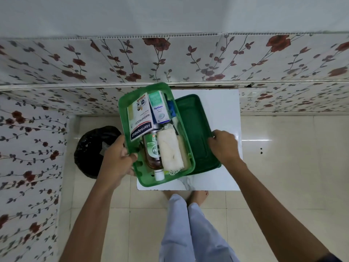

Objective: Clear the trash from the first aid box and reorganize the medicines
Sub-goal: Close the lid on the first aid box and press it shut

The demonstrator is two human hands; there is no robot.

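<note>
A green first aid box is tilted over the left part of a small white table. My left hand grips its left rim. Inside lie a Hansaplast plaster box, an Optibex carton, a Dettol bottle with a white cap, a roll of gauze and something blue partly hidden. The dark green lid lies on the table to the box's right. My right hand holds the lid's right edge.
A bin lined with a black bag stands on the tiled floor left of the table, just under my left hand. Flower-patterned panels line the wall behind and to the left. My legs and bare feet are at the table's front edge.
</note>
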